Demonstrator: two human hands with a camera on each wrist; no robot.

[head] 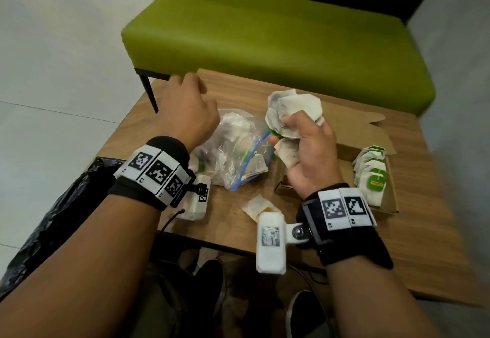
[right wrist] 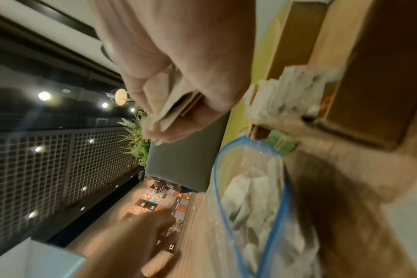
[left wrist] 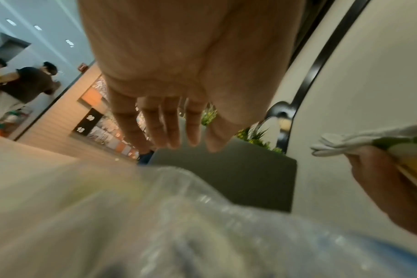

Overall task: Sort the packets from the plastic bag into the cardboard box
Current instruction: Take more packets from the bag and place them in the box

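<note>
A clear zip bag (head: 238,149) with a blue seal lies open on the wooden table (head: 437,231), with white tea packets still inside. My right hand (head: 302,138) grips a bunch of white packets (head: 294,107) above the gap between bag and cardboard box (head: 355,130). A row of packets (head: 371,176) with green tags stands in the box. My left hand (head: 185,99) hovers over the bag's left side, fingers relaxed and empty (left wrist: 169,127). The right wrist view shows the bunch (right wrist: 169,107) pinched against my palm, the bag mouth (right wrist: 250,188) below it and the box (right wrist: 369,75) beside it.
One loose packet (head: 259,206) lies on the table near its front edge. A green bench (head: 265,35) stands just behind the table. A black plastic bag (head: 61,218) hangs at the left. People (left wrist: 26,82) stand far off in the left wrist view.
</note>
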